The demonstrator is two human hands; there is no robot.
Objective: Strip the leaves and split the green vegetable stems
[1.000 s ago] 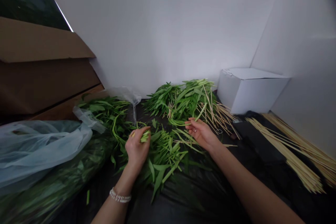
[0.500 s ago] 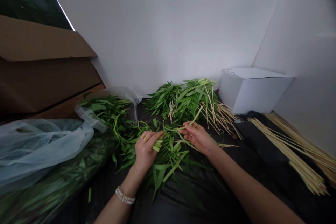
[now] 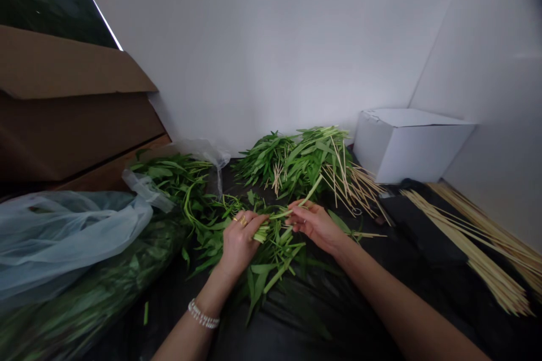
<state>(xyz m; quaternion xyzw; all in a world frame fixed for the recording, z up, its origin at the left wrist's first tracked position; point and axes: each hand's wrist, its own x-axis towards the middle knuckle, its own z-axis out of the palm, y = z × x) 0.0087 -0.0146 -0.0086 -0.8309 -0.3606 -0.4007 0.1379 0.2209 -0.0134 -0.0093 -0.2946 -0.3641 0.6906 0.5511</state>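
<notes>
My left hand (image 3: 242,240), with a ring and a beaded bracelet, is closed around a small bunch of cut green stems (image 3: 262,231). To its right, my right hand (image 3: 315,225) pinches a long leafy green stem (image 3: 312,187) whose pale end points up and away. That stem runs across to the left fingertips. Under and between both hands lies a loose heap of water spinach greens (image 3: 262,276), with leaves and cut stalks on the black covering. Part of the heap is hidden behind my left hand.
More leafy bundles (image 3: 296,158) lie by the wall beside thin wooden sticks (image 3: 359,186). Right are a white box (image 3: 415,146) and bundled long sticks (image 3: 478,254). A plastic bag (image 3: 71,237) over greens and a cardboard box (image 3: 71,130) stand left.
My hands have come slightly closer, the left shifting a little right. The stem in my right hand, looped before, now lies straighter between both hands. A leaf now shows behind my right wrist.
</notes>
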